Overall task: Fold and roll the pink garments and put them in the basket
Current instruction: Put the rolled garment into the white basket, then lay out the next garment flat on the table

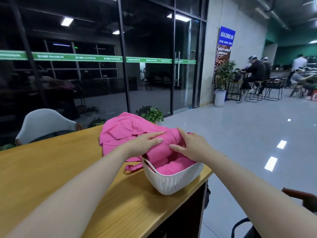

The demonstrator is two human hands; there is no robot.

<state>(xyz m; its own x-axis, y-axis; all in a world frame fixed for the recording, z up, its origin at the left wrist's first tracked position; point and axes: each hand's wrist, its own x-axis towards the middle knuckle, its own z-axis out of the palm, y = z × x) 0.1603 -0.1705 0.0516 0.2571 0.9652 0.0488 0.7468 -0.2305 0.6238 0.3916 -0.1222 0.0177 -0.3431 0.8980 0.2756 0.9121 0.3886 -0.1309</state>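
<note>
Stretching from the lower left of the frame toward the middle right, a yellow wooden table (51,169) fills most of the foreground, and its right edge runs diagonally down from beside the basket, dropping off to a glossy grey floor (248,134) that lies wide and open across the right half of the picture. Along the top left, dark glass walls (85,48) with a green strip close off the far side, and a pale chair (44,124) stands just behind the table's far edge at middle left. A loose pink garment (123,133) is spread near the table's far right corner, in the centre of the frame, one strap trailing onto the bare wood just left of the basket. The white ribbed basket (171,182) sits close to the table's right edge, at centre right, with a rolled pink garment (163,152) bulging above its rim and another pink roll (173,166) lying lower inside it. The left hand (145,143) rests on top of the upper roll with fingers straight and flat, pressing rather than gripping. The right hand (192,146) lies against the roll's right side, fingers spread and only slightly bent, thumb touching the cloth.
</note>
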